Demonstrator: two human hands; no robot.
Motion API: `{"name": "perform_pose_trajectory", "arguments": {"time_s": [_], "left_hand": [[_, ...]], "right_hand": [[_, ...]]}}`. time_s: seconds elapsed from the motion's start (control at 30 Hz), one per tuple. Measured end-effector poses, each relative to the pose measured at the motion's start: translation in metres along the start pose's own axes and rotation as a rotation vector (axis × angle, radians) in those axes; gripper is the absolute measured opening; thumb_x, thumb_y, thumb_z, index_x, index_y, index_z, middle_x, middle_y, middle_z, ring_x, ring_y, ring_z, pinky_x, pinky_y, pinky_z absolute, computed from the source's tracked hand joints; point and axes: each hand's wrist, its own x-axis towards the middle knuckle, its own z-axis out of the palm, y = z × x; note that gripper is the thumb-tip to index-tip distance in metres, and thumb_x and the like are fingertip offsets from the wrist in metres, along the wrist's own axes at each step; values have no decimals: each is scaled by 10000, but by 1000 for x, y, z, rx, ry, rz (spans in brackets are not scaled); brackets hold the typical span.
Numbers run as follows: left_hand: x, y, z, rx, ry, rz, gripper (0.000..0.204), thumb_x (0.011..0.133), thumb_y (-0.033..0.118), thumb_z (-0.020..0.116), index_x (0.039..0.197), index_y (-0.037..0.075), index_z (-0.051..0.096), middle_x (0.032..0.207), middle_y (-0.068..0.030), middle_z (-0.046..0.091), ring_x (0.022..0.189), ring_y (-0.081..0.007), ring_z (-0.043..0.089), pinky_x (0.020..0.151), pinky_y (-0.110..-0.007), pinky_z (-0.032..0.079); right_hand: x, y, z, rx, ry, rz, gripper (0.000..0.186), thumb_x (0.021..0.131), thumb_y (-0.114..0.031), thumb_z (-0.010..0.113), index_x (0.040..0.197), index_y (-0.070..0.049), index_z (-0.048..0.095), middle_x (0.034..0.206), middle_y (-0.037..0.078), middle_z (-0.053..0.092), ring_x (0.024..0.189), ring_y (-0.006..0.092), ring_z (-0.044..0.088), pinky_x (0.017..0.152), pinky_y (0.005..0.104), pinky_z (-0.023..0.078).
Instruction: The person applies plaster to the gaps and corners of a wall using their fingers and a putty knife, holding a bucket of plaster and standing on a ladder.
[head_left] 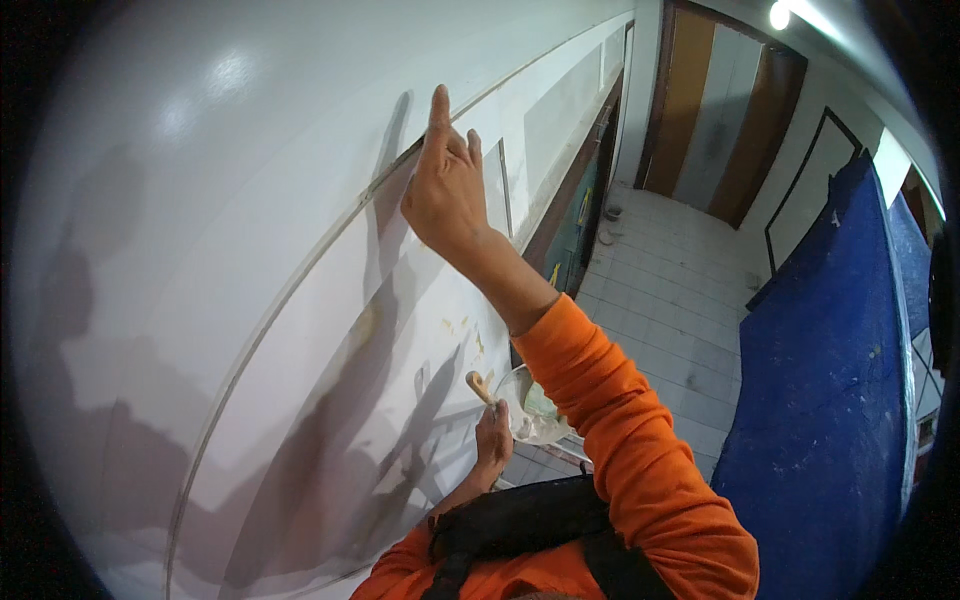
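Observation:
My right hand (447, 185) is raised against the white wall (290, 360), its forefinger stretched upward and the other fingers partly bent. It is at the thin raised trim line (300, 268), and nothing shows in its grasp. Lower down, near my chest, my left hand (492, 440) is closed round a tool with a rounded wooden handle (480, 386). The tool's working end is hidden, so its kind cannot be told. Right beside that hand is a whitish bucket (530, 425) with pale smears, partly covered by my right sleeve.
A blue sheet (815, 370) hangs on the right. Below lies a tiled floor (665, 290), with a brown and grey door (715, 110) at the far end. A dark-framed opening (585, 190) breaks the wall ahead. A black strap bag (525, 520) crosses my chest.

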Motion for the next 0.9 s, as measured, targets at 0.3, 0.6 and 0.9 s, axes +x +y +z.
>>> {"name": "perform_pose_trajectory", "arguments": {"time_s": [0.3, 0.6, 0.9], "left_hand": [[29, -82, 11, -208, -7, 20, 607, 1026, 544, 392, 999, -31, 584, 908, -284, 658, 907, -439, 641, 795, -474, 457], [16, -54, 18, 121, -192, 265, 595, 1031, 542, 397, 1201, -10, 545, 1071, -285, 658, 1014, -424, 639, 868, -477, 475], [10, -27, 4, 71, -168, 148, 584, 1010, 551, 432, 1140, -8, 534, 995, -308, 665, 966, -483, 638, 833, -521, 486]], "right_hand": [[-45, -103, 0, 99, -65, -11, 955, 782, 116, 436, 1533, 74, -153, 1412, 361, 454, 1386, 474, 374, 1169, 681, 140], [-87, -180, -16, 44, -105, -119, 920, 814, 94, 453, 1545, 79, -106, 1337, 351, 514, 1383, 492, 365, 1159, 702, 118], [-114, -231, -32, 47, -184, -238, 899, 786, 83, 508, 1560, 79, 50, 1219, 259, 607, 1231, 393, 502, 1143, 695, 183]]}}
